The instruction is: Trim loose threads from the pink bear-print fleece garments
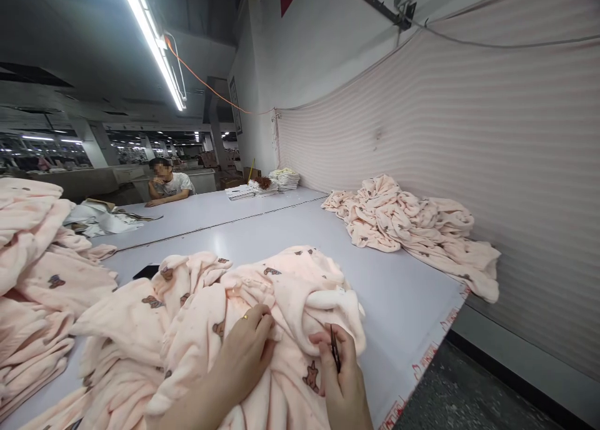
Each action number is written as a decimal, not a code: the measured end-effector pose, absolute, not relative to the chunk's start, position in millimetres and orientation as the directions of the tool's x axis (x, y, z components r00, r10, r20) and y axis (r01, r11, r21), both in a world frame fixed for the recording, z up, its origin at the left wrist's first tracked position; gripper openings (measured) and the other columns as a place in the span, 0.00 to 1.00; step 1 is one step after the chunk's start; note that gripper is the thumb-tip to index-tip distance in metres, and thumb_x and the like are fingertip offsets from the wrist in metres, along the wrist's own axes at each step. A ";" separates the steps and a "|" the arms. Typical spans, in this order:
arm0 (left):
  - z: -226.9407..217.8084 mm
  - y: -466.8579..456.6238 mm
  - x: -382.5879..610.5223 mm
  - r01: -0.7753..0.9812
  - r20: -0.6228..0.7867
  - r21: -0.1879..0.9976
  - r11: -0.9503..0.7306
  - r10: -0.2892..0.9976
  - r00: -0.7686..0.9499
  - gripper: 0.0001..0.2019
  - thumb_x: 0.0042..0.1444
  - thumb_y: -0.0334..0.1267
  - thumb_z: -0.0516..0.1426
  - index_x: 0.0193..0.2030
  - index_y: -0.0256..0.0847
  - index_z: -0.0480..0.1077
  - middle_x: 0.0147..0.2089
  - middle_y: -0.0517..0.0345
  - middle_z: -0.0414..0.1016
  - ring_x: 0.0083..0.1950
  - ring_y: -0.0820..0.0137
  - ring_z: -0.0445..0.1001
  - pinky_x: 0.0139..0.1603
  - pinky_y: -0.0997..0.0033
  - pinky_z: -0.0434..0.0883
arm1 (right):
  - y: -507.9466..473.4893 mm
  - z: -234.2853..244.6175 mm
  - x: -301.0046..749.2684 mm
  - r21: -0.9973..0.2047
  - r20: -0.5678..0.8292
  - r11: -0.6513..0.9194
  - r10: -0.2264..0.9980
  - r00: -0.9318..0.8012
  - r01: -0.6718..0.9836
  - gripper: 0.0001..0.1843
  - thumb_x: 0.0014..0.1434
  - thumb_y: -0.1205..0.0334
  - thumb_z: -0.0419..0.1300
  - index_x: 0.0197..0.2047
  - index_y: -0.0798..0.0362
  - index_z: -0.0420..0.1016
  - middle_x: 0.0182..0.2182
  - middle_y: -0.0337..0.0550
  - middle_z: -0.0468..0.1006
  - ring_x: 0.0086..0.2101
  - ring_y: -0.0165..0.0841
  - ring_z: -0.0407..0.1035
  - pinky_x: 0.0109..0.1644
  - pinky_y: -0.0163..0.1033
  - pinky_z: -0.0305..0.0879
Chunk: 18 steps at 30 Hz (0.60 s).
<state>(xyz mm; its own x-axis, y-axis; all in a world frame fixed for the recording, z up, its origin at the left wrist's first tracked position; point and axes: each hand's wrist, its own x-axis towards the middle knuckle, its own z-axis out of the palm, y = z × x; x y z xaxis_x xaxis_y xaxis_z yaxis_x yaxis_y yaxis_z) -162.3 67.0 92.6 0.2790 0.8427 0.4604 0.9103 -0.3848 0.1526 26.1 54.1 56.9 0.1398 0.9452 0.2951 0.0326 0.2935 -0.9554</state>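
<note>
A pale pink fleece garment (290,286) with small brown bear prints lies bunched on the table in front of me. My left hand (250,345) is closed on a fold near its middle, fingertips pinched into the cloth; a gold ring shows on one finger. To the right, my right hand (341,370) holds small dark thread snips (334,349), a slim pointed tool lying between thumb and fingers. These fingers are curled close to the garment's rolled right edge. Folds hide part of the left fingertips.
More pink fleece rises in a pile (28,280) at the left, and another heap (398,214) lies by the striped cloth curtain (492,136). Stacked white pieces (284,180) stand at the back. A person (171,183) sits at the far table edge. The table (398,299) ends diagonally at the right.
</note>
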 end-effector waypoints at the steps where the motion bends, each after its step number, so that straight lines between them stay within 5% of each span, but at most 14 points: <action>1: 89.3 67.5 -161.8 0.911 0.470 0.153 -0.384 0.839 0.274 0.08 0.55 0.26 0.48 0.38 0.41 0.63 0.46 0.48 0.69 0.40 0.62 0.71 0.39 0.60 0.71 | 53.7 62.8 25.8 -0.947 0.320 0.315 0.942 0.099 0.067 0.18 0.64 0.47 0.50 0.49 0.51 0.67 0.35 0.44 0.80 0.21 0.30 0.70 0.24 0.32 0.69; 6: 84.5 59.1 -163.9 0.891 0.508 0.161 -0.424 0.810 0.293 0.08 0.59 0.26 0.46 0.35 0.41 0.61 0.38 0.51 0.70 0.34 0.66 0.70 0.35 0.65 0.70 | 54.9 83.5 23.9 -0.776 0.410 0.459 0.888 -0.207 0.432 0.11 0.58 0.59 0.58 0.46 0.47 0.71 0.38 0.42 0.78 0.40 0.38 0.74 0.42 0.36 0.69; 13: 78.7 49.2 -167.8 0.862 0.612 0.154 -0.483 0.732 0.301 0.07 0.57 0.25 0.48 0.33 0.42 0.60 0.35 0.54 0.69 0.31 0.68 0.70 0.31 0.68 0.69 | 58.3 60.9 6.3 -0.422 0.594 0.554 0.767 -0.242 0.718 0.14 0.61 0.64 0.52 0.49 0.50 0.72 0.38 0.45 0.79 0.36 0.40 0.74 0.36 0.39 0.67; 18: 78.6 51.7 -167.3 0.858 0.620 0.146 -0.493 0.721 0.309 0.07 0.57 0.25 0.48 0.33 0.41 0.61 0.35 0.54 0.70 0.32 0.68 0.69 0.31 0.67 0.69 | 63.5 54.9 1.2 -0.417 0.616 0.512 0.767 -0.180 0.751 0.12 0.63 0.63 0.51 0.45 0.50 0.74 0.37 0.45 0.79 0.34 0.39 0.75 0.35 0.39 0.66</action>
<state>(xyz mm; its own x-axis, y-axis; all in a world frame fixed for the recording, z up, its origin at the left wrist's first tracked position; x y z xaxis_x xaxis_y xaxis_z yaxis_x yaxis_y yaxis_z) -167.3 51.7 78.6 0.3086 0.7211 0.6203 0.8580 -0.4925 0.1457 1.2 63.5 54.9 -0.1801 0.7668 0.6161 0.7510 0.5117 -0.4174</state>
